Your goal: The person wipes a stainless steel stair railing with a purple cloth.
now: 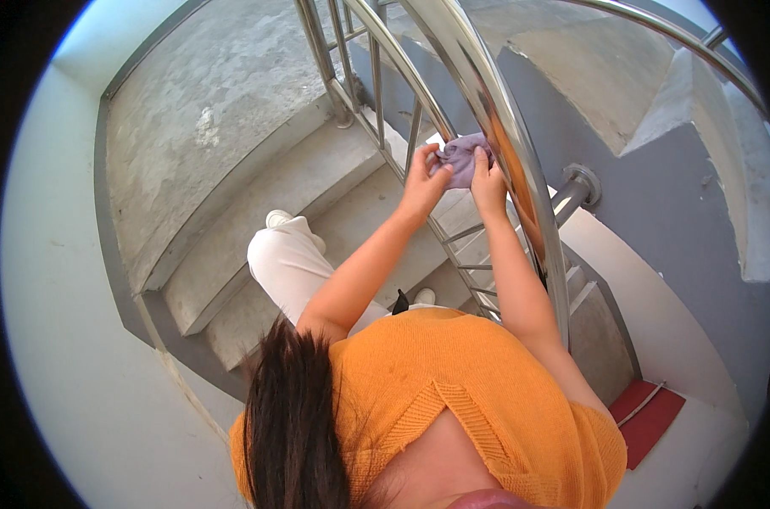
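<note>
A crumpled purple-grey cloth (pixel 462 160) is held up between both hands, beside a polished metal handrail (pixel 496 121). My left hand (pixel 426 178) is at the cloth's left edge, with its fingers curled and the thumb against the fabric. On the other side, my right hand (pixel 488 180) pinches the cloth, its thumb on top and its other fingers mostly hidden behind. The right hand is close to the rail's inner side; whether it touches the metal cannot be told. Thinner metal bars (pixel 417 127) of the balustrade run behind and beneath the cloth.
Concrete steps (pixel 353 162) lie below and to the left, leading to a rough concrete landing (pixel 213 114). At right are a grey-painted stair side (pixel 652 184) and a round rail mount (pixel 581 183). A red mat (pixel 652 420) lies lower right. A pale wall (pixel 54 254) curves along the left.
</note>
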Demonstrator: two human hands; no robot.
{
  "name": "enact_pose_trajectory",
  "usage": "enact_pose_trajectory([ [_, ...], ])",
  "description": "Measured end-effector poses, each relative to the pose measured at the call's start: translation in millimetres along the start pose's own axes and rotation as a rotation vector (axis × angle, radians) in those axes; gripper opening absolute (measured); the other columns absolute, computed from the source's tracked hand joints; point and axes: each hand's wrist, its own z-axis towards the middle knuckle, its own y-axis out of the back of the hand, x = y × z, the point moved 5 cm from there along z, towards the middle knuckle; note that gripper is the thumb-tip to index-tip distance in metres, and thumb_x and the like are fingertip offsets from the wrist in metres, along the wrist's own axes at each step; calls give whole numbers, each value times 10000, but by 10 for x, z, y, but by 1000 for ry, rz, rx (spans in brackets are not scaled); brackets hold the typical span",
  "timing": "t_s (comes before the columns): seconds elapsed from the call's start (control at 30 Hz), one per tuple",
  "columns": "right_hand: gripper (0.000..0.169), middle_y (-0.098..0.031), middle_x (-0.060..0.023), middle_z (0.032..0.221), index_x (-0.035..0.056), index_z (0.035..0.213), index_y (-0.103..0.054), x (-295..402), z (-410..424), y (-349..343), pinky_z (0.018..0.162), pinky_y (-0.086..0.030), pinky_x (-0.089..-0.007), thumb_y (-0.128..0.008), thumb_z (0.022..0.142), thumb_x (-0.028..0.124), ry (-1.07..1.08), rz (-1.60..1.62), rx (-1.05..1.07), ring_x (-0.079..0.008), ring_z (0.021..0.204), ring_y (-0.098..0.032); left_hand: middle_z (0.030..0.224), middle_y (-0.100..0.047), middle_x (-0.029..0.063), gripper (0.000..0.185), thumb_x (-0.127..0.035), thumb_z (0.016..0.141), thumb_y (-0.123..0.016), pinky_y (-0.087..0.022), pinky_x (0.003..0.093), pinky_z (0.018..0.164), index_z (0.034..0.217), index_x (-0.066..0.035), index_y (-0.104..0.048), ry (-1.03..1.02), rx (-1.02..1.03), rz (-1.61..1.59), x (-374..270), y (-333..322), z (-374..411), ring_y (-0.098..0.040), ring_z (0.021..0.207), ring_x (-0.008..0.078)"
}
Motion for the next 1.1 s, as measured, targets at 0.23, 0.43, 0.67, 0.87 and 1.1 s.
enact_pose_trajectory([
  [0.23,501,-589,-298,1238,-91,1275,-530,-30,172,-35,1011,-404,-429,-567,969,303,57,-267,-38,-422,1159,-560,1046,-630,96,347,-121,885,-641,-493,310,774,1213,-28,-581,25,28,451,173,215,395,-584,898,167],
  [0.43,477,-558,-278,1275,-55,1323,-490,43,-133,-101,969,-433,-461,-599,932,195,190,-503,-30,-416,1178,-540,914,-646,43,194,-146,910,-657,-481,279,705,1044,-10,-623,95,3,320,-68,292,361,-577,816,119],
  [0.67,651,-542,-255,1217,-42,1426,-320,251,-59,-548,930,-439,-480,-639,886,130,172,-702,128,-416,1091,-540,1005,-640,68,241,-129,955,-596,-527,298,792,1161,-8,-568,157,134,-46,-247,376,480,-612,912,144],
  [0.87,700,-588,-234,1093,-1,1393,-356,612,569,-1051,792,-505,-491,-672,872,344,280,-625,131,-410,998,-595,983,-659,117,238,-77,945,-563,-542,310,764,1152,39,-559,-123,-117,95,-717,816,953,-642,872,175],
  [1.1,527,-614,-217,1019,22,1255,-450,1171,1503,-1845,699,-538,-519,-644,878,336,265,-709,70,-401,911,-650,1161,-575,197,240,-85,833,-613,-383,464,991,1063,-19,-600,-999,-447,831,-2104,1031,1282,-509,1124,371],
])
